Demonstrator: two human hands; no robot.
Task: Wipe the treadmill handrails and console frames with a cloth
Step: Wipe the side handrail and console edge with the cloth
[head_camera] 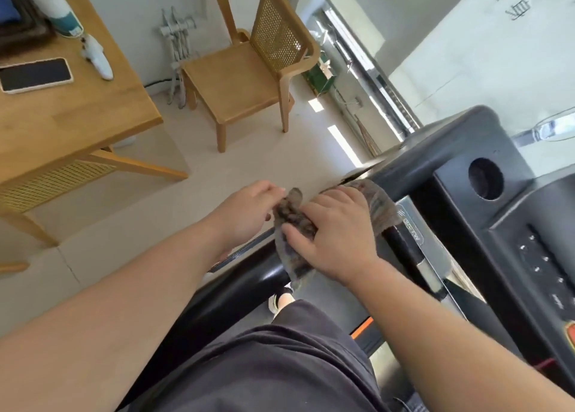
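Observation:
A grey-brown cloth (295, 256) lies draped over the black left handrail (249, 282) of the treadmill. My right hand (339, 237) lies on top of the cloth, fingers curled over it and thumb against its lower fold. My left hand (249, 215) is just to the left and pinches the bunched end of the cloth. The black console frame (435, 150) rises to the right, with a round cup hole (485, 178) and a button panel (544, 265).
A wooden table (77, 113) with a phone (35, 75) stands at the left. A wooden chair (249, 69) stands on the pale floor beyond. A glass wall runs along the right. My dark shorts and one shoe (280, 298) show below.

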